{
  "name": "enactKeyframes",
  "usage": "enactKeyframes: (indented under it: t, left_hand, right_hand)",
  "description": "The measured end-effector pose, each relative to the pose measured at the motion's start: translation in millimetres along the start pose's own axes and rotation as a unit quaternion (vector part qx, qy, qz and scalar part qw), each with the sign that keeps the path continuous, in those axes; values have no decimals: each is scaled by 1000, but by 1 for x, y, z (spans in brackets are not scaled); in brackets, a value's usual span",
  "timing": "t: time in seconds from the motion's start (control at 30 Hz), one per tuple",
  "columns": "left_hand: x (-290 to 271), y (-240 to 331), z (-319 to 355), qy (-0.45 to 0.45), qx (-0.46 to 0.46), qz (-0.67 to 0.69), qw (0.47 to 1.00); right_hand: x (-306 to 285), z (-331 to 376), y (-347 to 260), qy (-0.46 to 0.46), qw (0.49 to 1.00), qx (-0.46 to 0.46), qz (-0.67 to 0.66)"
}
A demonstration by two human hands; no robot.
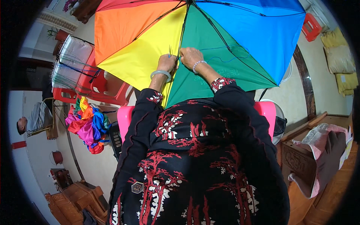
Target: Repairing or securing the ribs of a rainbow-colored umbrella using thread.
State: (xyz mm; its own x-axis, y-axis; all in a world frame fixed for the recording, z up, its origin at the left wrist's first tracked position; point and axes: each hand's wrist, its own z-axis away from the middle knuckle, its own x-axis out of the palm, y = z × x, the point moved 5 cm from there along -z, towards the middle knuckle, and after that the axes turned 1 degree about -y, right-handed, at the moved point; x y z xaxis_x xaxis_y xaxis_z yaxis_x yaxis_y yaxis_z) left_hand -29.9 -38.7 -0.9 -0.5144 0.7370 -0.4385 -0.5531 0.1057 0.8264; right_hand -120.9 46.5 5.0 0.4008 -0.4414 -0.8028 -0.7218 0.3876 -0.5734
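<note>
Apparently mid-stitch: at upper centre, left hand (167, 62) pinches a needle (169, 51), right hand (190, 56) grips the rainbow umbrella's (225, 45) rib (182, 32); next needs taut blue thread (225, 60).

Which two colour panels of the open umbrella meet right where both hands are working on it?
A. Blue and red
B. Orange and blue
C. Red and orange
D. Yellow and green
D: the left hand and the right hand sit together on the rib where the yellow panel meets the green panel of the umbrella.
</note>
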Motion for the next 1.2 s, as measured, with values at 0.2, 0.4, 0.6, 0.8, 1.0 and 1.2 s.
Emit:
enactKeyframes:
  t: [0.2,0.4,0.6,0.8,1.0,1.2]
  left_hand:
    - [-4,0,-1,-12,-3,16,1000]
    - [0,0,0,-1,4,17,1000]
    - [-1,-7,-7,18,9,42,999]
    - [-1,-5,-8,12,14,-4,1000]
    - [0,-4,1,26,-26,98,994]
    - [-1,0,8,30,3,113,993]
  right_hand:
    - [8,-5,0,-12,1000,-13,5]
    - [6,1,1,-1,1000,-30,1]
    - [7,-1,0,0,999,-32,-10]
    - [7,-5,4,-11,1000,-8,-21]
    - [-1,-3,-2,77,994,-23,-78]
    - [-4,3,-33,85,990,-107,24]
